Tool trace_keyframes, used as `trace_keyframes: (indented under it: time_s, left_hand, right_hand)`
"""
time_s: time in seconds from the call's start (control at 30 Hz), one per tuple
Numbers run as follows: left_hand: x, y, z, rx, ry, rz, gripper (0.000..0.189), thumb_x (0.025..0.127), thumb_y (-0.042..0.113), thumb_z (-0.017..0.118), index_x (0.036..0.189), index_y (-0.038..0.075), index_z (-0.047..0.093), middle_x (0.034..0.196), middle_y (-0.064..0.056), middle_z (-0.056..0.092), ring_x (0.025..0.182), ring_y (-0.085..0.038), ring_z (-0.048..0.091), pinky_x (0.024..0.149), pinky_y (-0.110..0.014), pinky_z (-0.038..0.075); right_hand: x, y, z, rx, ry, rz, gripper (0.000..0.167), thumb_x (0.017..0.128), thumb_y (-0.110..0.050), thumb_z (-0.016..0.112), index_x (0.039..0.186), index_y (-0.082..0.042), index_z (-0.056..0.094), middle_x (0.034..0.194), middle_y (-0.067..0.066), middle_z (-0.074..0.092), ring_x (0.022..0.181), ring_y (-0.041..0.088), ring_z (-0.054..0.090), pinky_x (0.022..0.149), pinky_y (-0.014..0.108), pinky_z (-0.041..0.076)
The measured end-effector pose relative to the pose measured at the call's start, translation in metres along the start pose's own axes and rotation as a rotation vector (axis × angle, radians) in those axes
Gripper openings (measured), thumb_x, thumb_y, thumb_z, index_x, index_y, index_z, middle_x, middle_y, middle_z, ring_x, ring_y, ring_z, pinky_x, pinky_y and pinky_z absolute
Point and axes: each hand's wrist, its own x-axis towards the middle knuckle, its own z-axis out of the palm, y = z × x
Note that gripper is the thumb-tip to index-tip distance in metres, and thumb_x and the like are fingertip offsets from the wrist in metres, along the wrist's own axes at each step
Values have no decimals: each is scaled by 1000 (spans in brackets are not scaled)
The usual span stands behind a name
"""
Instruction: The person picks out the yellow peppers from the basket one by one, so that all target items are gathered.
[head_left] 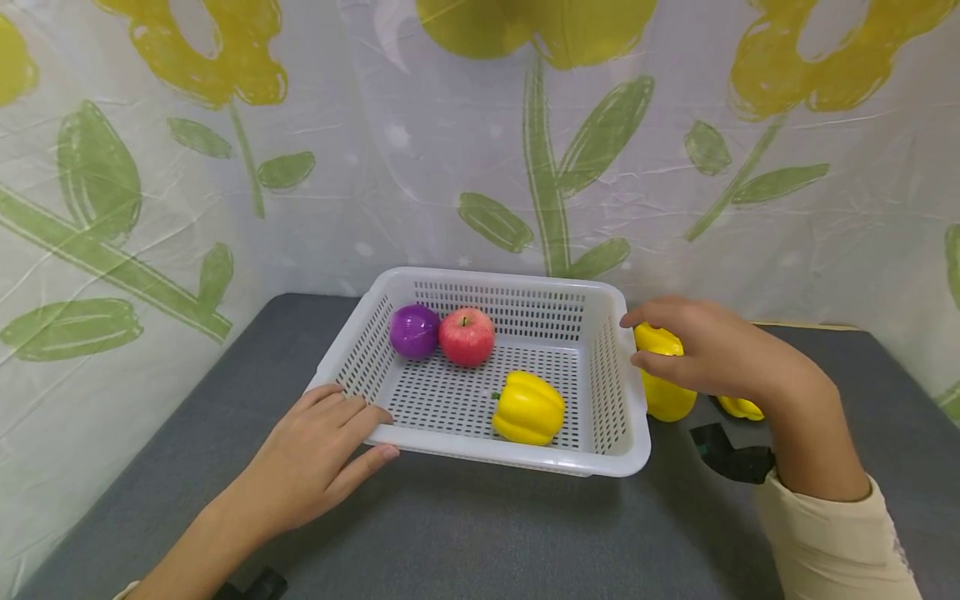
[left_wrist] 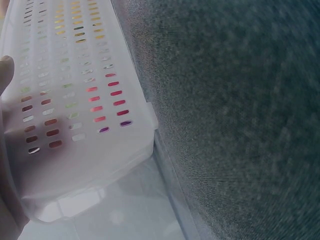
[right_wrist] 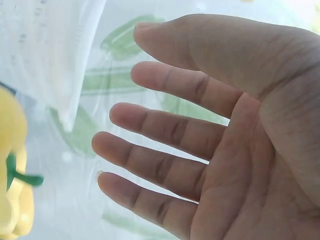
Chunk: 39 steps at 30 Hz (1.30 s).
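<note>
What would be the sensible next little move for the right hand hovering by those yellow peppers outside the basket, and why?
Probably lowering the right hand and closing its fingers round the nearest yellow pepper. In the right wrist view the fingers are spread and hold nothing, and the pepper sits on the grey table just below, right beside the white basket. The left hand rests on the basket's near rim, seemingly steadying it.

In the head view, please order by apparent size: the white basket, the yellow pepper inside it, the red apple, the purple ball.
1. white basket
2. yellow pepper, though nearer the camera
3. red apple
4. purple ball, nearly like the apple, so unsure
</note>
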Motion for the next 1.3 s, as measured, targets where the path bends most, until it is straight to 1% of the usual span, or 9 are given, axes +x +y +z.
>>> trace_keyframes:
  time_s: [0.1, 0.2, 0.37, 0.5, 0.6, 0.83, 0.93, 1.1, 1.3]
  left_hand:
    - [0, 0, 0, -2, 4, 4, 40, 104, 52, 44, 105, 17, 63, 92, 7, 62, 88, -13, 59, 100, -45, 38]
    - [0, -1, 0, 0, 8, 8, 40, 104, 52, 44, 105, 17, 63, 92, 6, 61, 88, -13, 58, 100, -45, 38]
    - [0, -1, 0, 4, 9, 8, 41, 104, 52, 42, 105, 17, 63, 92, 7, 61, 88, -13, 58, 101, -45, 38]
    - [0, -1, 0, 1, 19, 15, 40, 105, 52, 43, 105, 17, 63, 92, 6, 62, 88, -13, 59, 100, -45, 38]
    - [0, -1, 0, -3, 22, 19, 40, 105, 51, 43, 105, 17, 63, 92, 6, 61, 88, -13, 59, 100, -45, 38]
    - [0, -1, 1, 2, 8, 14, 39, 104, 52, 43, 104, 18, 63, 92, 7, 61, 88, -13, 58, 100, -45, 38]
    - [0, 0, 0, 5, 0, 8, 39, 104, 52, 44, 105, 18, 63, 92, 7, 61, 88, -12, 58, 100, -45, 38]
    - [0, 0, -1, 8, -5, 2, 39, 103, 52, 44, 105, 18, 63, 93, 7, 61, 88, -13, 58, 101, -45, 38]
    - [0, 0, 0, 3, -5, 2, 38, 103, 52, 45, 105, 18, 63, 93, 7, 61, 88, -12, 58, 101, -45, 38]
  right_hand:
    - [0, -10, 3, -10, 5, -21, 39, 92, -21, 72, 128, -8, 64, 130, 12, 61, 111, 30, 58, 90, 53, 51]
    - [3, -18, 7, -14, -8, -37, 40, 91, -21, 73, 129, -9, 64, 130, 11, 60, 109, 28, 58, 89, 51, 51]
    - [8, -26, 14, -12, -26, -78, 42, 91, -18, 74, 130, -8, 63, 131, 9, 59, 113, 28, 56, 92, 50, 50]
    - [13, -33, 21, -7, -63, -84, 45, 90, -19, 75, 132, -9, 61, 134, 10, 57, 110, 25, 59, 89, 46, 53]
    - [17, -38, 28, 3, -118, -70, 51, 90, -22, 76, 137, -12, 58, 138, 10, 54, 108, 24, 60, 89, 46, 54]
    - [24, -43, 42, 13, -239, -39, 68, 86, -27, 81, 146, -18, 50, 149, 10, 45, 126, 31, 53, 99, 54, 47]
    - [26, -44, 46, 19, -272, -17, 73, 85, -31, 82, 148, -20, 48, 151, 9, 43, 129, 32, 51, 100, 56, 45]
    - [28, -45, 55, 28, -284, -18, 78, 84, -32, 82, 151, -22, 44, 152, 7, 41, 127, 31, 53, 100, 54, 46]
    - [32, -47, 67, 30, -259, -91, 86, 82, -30, 84, 154, -22, 39, 155, 9, 38, 124, 32, 55, 101, 53, 46]
